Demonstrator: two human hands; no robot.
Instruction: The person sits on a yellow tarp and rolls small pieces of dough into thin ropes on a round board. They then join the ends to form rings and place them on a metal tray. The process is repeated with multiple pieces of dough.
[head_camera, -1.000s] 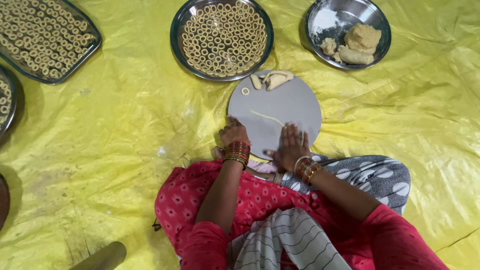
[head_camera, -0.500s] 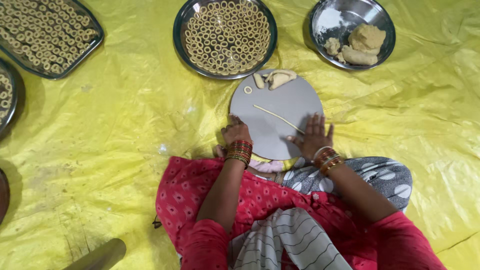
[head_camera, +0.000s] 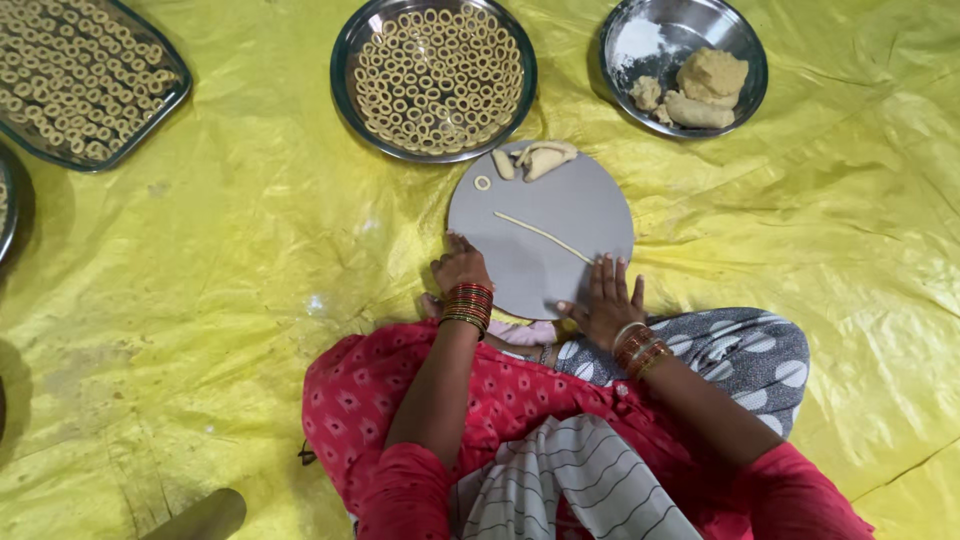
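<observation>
A: Largest first?
B: Yellow sheet (head_camera: 200, 300) is spread on the floor. One round grey board (head_camera: 540, 240), three round metal plates counted: ring plate (head_camera: 345, 60), dough plate (head_camera: 750, 60), a third cut off at the left edge. One rectangular tray (head_camera: 160, 105) partly cropped.
A: Dough strand?
B: One dough strand (head_camera: 542, 237) lies on the board, long axis upper-left to lower-right. Right hand (head_camera: 606, 300) flat at its lower end, fingers released. Left hand (head_camera: 460, 270) on the board rim; grip cannot be told.

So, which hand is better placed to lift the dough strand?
Probably the right hand: its fingertips lie beside the dough strand's near end, while the left hand rests at the round board's edge, farther off.
</observation>
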